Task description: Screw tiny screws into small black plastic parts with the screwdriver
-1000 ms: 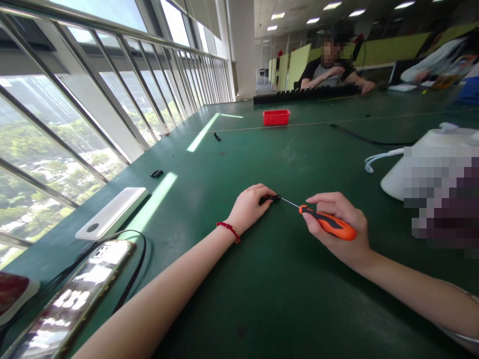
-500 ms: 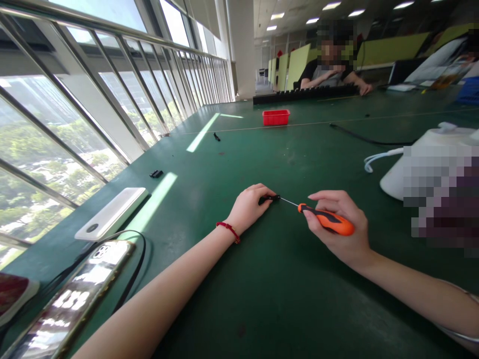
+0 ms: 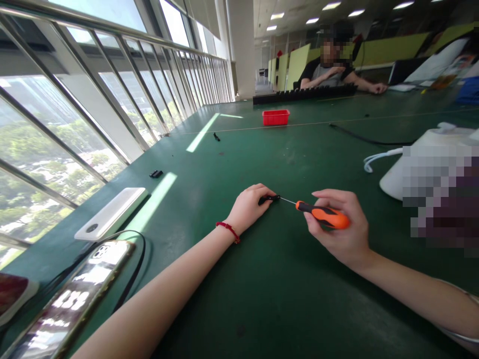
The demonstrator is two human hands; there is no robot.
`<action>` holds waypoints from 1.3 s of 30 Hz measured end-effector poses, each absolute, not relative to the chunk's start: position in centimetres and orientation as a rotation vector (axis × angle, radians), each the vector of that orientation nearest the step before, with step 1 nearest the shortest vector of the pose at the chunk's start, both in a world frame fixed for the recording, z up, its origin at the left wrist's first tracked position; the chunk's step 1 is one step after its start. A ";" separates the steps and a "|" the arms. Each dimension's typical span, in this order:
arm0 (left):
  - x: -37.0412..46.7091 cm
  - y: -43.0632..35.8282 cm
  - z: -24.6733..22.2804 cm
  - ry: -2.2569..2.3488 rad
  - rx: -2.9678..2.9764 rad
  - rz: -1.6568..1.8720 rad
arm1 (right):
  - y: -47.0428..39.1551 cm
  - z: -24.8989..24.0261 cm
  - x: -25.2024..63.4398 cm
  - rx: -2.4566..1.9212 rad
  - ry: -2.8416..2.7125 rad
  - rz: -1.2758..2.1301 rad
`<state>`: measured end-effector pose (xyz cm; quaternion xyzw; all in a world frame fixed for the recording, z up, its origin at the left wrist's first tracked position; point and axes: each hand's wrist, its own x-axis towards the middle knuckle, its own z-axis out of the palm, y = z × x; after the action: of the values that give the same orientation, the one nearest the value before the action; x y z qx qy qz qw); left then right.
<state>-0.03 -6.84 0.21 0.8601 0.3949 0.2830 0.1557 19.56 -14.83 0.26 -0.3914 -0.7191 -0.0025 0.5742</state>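
Note:
My left hand [image 3: 251, 205] rests on the green table, its fingers closed on a small black part [image 3: 268, 198] that they partly cover. An orange and black screwdriver [image 3: 325, 215] lies across the fingers of my right hand [image 3: 346, 229], with the thumb below the handle and the fingers curled above it. Its thin metal shaft points left, and the tip meets or nearly meets the right end of the black part; whether it is seated in a screw is too small to tell.
Left of my forearm are a white power bank [image 3: 112, 212], a phone [image 3: 75, 304] and a black cable [image 3: 141, 259]. Small black pieces [image 3: 156, 174] lie beyond. Further off stands a red bin [image 3: 276, 117]. A white object [image 3: 400, 169] is at right; a person [image 3: 329, 70] sits across.
The screwdriver's handle has turned and shifted slightly left in my right hand, whose fingers have moved a little. My left hand stays in place. The person's arm across the table has reached further right.

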 end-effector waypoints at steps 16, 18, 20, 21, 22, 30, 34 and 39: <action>0.0 -6.9 0.2 1.141 2.468 0.787 | -14.6 0.4 19.6 -0.909 -1.697 -0.001; 0.0 -6.9 0.2 1.137 2.470 0.787 | -14.6 0.5 19.6 -0.918 -1.707 -0.003; 0.0 -6.8 0.1 1.127 2.471 0.791 | -14.8 0.8 19.6 -0.946 -1.786 -0.032; 0.0 -6.8 0.1 1.123 2.472 0.793 | -14.9 1.0 19.6 -0.950 -1.817 -0.041; 0.0 -6.8 0.1 1.122 2.472 0.795 | -15.0 1.1 19.6 -0.948 -1.838 -0.043; 0.0 -6.9 0.3 1.138 2.472 0.786 | -14.4 0.4 19.5 -0.859 -1.625 0.067; 0.0 -6.8 0.2 1.130 2.475 0.784 | -14.6 0.8 19.5 -0.966 -1.685 0.070; 0.0 -6.8 0.2 1.134 2.477 0.786 | -15.0 0.9 19.5 -0.969 -1.766 0.058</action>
<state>0.02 -6.81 0.17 0.8634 0.3952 0.2740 0.1527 19.48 -14.95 0.93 -0.4067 -0.7410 0.0242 0.5337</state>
